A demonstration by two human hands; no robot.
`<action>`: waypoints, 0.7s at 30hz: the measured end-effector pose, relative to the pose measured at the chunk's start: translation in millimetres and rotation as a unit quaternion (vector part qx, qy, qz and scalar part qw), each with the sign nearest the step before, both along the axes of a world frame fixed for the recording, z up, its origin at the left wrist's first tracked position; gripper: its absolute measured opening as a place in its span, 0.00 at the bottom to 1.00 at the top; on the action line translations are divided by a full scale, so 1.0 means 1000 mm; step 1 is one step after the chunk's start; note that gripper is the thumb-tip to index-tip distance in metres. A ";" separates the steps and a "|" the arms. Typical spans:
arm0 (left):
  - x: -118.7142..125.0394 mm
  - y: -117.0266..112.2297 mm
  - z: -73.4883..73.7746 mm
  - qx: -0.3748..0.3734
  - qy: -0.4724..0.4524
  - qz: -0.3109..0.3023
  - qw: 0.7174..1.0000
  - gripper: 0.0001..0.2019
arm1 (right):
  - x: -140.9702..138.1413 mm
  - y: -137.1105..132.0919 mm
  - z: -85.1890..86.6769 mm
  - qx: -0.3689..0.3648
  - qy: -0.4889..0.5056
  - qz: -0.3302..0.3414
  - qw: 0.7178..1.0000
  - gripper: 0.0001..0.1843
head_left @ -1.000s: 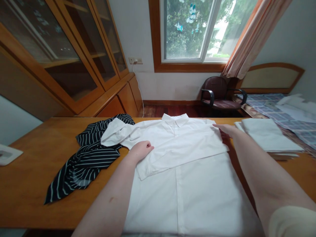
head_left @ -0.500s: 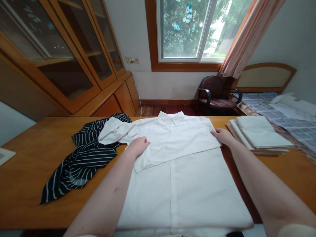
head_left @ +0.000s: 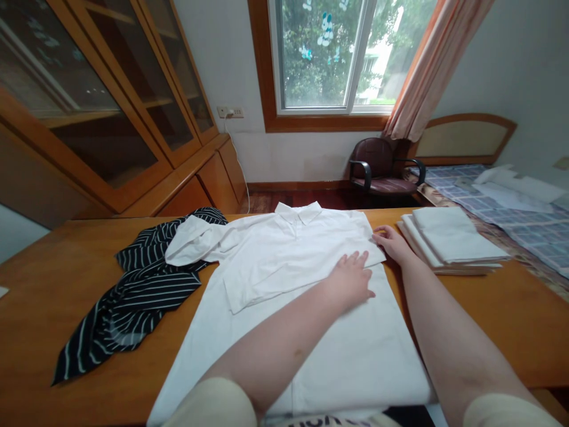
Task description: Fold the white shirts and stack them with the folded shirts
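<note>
A white shirt (head_left: 284, 243) lies spread over the middle of the tabletop (head_left: 498, 314), its collar (head_left: 306, 214) near the far edge and its body running down to the near edge. One sleeve (head_left: 262, 281) is laid across the front, slanting down toward my left; the other sleeve (head_left: 189, 240) reaches out to my left and rests on a black cloth with white stripes (head_left: 151, 296).

My left hand (head_left: 351, 277) crosses over to the right side of the shirt, palm down, fingers spread apart, gripping nothing. My right hand (head_left: 389, 242) is at the shirt's right edge, thumb and fingers bent close to the fabric; I cannot tell whether they pinch it. Just beyond that hand sits a stack of folded white cloths (head_left: 453, 237) on the tabletop.

Past the far edge are a dark red armchair (head_left: 377, 166) and, to the right, a bed (head_left: 528, 207) with a checked cover. A window (head_left: 320, 65) with a pink curtain (head_left: 438, 71) is behind, and a glass-fronted cabinet (head_left: 127, 101) leans into view on my left.
</note>
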State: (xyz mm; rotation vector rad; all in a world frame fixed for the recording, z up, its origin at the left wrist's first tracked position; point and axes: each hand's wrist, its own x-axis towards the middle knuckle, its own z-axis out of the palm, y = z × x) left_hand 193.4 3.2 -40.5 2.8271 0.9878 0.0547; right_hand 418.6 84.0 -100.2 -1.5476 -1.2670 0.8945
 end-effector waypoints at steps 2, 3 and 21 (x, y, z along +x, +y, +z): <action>0.021 -0.004 -0.020 0.012 -0.006 -0.011 1.000 0.31 | 0.003 -0.001 -0.001 0.012 -0.020 0.033 0.999 0.19; 0.025 -0.004 -0.028 0.020 -0.016 -0.014 1.000 0.32 | 0.004 -0.002 -0.001 0.009 -0.037 0.039 0.999 0.18; 0.015 0.004 -0.041 0.050 -0.077 0.030 0.995 0.25 | -0.002 -0.006 0.017 -0.095 0.041 0.014 0.995 0.16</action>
